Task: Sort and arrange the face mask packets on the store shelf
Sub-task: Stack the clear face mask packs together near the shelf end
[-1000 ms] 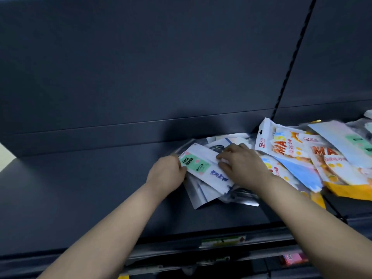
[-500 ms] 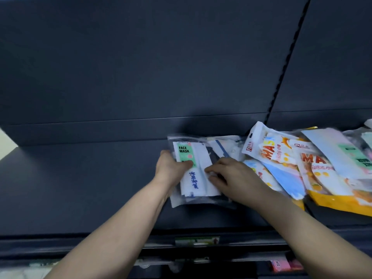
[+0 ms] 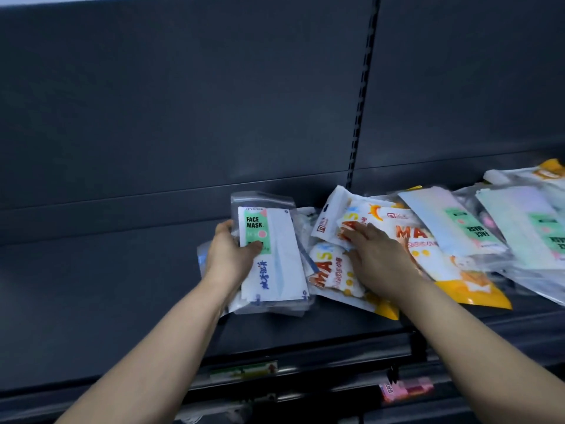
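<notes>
Head view: your left hand point(image 3: 232, 255) grips the squared stack of green-label face mask packets point(image 3: 272, 255), with the thumb pressed on the top packet's front and the fingers wrapped round the stack's left edge. The stack lies on the dark shelf point(image 3: 107, 286), just left of the slotted upright point(image 3: 363, 102). Your right hand point(image 3: 376, 258) lies flat on the orange-and-white MASK packets point(image 3: 333, 270) beside the stack, fingers spread and fairly straight; I can't see it pinching anything. Further right, a loose heap point(image 3: 458, 228) holds more green-label packets, overlapped and turned the other way.

You seem to be parting the two kinds. Hold the stack firmly, because slick film is likely to fan out if the thumb lifts. Slide the orange packets right under a flat palm to open a clear gap; don't pick at single corners. Their yellow corners sit close to the shelf's near lip, so draw them toward the far wall before letting go. Then fetch the matching packets from the heap and turn each one to match the stack.
</notes>
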Available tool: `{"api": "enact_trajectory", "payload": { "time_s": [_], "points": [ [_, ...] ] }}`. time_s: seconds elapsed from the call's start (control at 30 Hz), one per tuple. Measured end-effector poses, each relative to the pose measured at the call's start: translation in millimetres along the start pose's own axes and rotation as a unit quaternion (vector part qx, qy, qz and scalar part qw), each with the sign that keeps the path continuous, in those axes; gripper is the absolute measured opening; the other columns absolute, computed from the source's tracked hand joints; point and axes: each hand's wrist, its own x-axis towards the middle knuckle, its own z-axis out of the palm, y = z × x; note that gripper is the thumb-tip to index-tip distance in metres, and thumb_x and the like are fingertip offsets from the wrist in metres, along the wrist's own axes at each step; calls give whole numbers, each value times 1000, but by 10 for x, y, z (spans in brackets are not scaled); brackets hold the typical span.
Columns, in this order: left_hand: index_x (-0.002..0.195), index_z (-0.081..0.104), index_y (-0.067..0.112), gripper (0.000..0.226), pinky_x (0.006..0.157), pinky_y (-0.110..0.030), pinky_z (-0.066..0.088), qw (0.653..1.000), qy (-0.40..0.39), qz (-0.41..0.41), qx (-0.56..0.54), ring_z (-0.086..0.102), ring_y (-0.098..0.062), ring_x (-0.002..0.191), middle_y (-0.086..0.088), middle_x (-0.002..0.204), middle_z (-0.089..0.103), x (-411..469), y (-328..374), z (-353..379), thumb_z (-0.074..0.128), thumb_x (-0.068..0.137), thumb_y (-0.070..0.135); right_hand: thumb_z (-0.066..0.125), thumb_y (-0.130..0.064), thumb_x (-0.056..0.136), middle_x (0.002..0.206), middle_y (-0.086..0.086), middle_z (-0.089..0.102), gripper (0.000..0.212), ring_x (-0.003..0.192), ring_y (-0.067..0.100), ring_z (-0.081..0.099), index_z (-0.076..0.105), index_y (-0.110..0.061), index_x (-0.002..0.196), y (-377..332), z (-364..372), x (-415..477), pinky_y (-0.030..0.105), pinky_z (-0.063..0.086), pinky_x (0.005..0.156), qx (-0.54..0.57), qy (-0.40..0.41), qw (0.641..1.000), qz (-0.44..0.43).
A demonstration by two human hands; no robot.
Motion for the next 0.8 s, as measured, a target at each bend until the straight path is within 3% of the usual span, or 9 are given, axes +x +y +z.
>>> {"api": "enact_trajectory", "payload": {
  "time_s": [0.13, 0.23, 0.3, 0.4, 0.47, 0.57, 0.67, 0.73, 0.8],
  "points": [
    [139, 38, 14, 63, 64, -30, 53, 1000, 4, 2, 11, 67, -14, 79, -1, 105, 70, -40, 23, 72, 71, 86, 16, 37, -28, 96, 149, -6, 38, 46, 128, 24, 37, 39, -33, 142, -119, 0, 10, 39, 39, 99, -19, 21, 998, -58],
    [137, 41, 12, 60, 64, -29, 52, 1000, 18, 10, -16, 66, -14, 80, -2, 105, 68, -34, 103, 97, 72, 85, 11, 42, -16, 93, 148, -3, 41, 50, 127, 25, 39, 42, -29, 141, -278, 4, 53, 35, 37, 103, 61, 15, 993, -102],
    [135, 43, 12, 60, 79, -38, 57, 999, 22, 9, -38, 68, -20, 89, -5, 110, 69, -13, 158, 118, 73, 83, 9, 45, -6, 88, 144, 0, 45, 54, 128, 24, 42, 46, -24, 139, -238, -83, 93, 35, 38, 103, 143, 48, 986, -71],
    [136, 42, 11, 63, 89, -49, 55, 998, -1, 3, -65, 69, -25, 96, -4, 107, 70, -13, 254, 255, 73, 82, 7, 51, -7, 83, 139, 2, 51, 54, 126, 25, 45, 51, -22, 135, 183, -228, 147, 36, 39, 98, 85, 133, 987, -1],
    [139, 38, 10, 65, 88, -52, 55, 996, -30, -8, -79, 69, -27, 95, -3, 101, 69, -32, 309, 406, 72, 84, 5, 47, -12, 84, 142, 5, 46, 51, 133, 25, 37, 49, -20, 135, 548, -292, 134, 38, 33, 103, 4, 98, 992, 75],
    [142, 35, 10, 69, 88, -54, 54, 994, -79, -23, -75, 70, -30, 94, -5, 104, 70, -74, 377, 717, 72, 84, 7, 40, -17, 91, 145, 6, 39, 44, 137, 29, 29, 45, -19, 134, 900, -304, 50, 43, 29, 107, -50, -22, 985, 165],
    [143, 34, 10, 69, 91, -51, 53, 993, -104, -11, -48, 68, -29, 96, -2, 101, 66, -118, 440, 996, 71, 85, 8, 35, -22, 94, 136, 4, 48, 37, 125, 30, 41, 48, -22, 128, 952, -221, -27, 42, 37, 98, -38, -43, 989, 137],
    [144, 33, 11, 69, 90, -49, 54, 994, -109, -6, -29, 68, -28, 95, 1, 96, 63, -130, 486, 1131, 69, 86, 9, 35, -23, 95, 133, 3, 51, 36, 121, 30, 44, 51, -23, 127, 953, -205, -69, 41, 39, 94, -19, -11, 995, 93],
    [145, 32, 12, 69, 89, -49, 54, 993, -113, -6, -17, 68, -28, 95, -2, 103, 63, -127, 531, 1201, 69, 87, 11, 36, -23, 95, 141, 5, 45, 39, 127, 31, 39, 47, -24, 133, 1005, -264, -80, 44, 36, 99, -4, 25, 994, 106]
  ]
}}
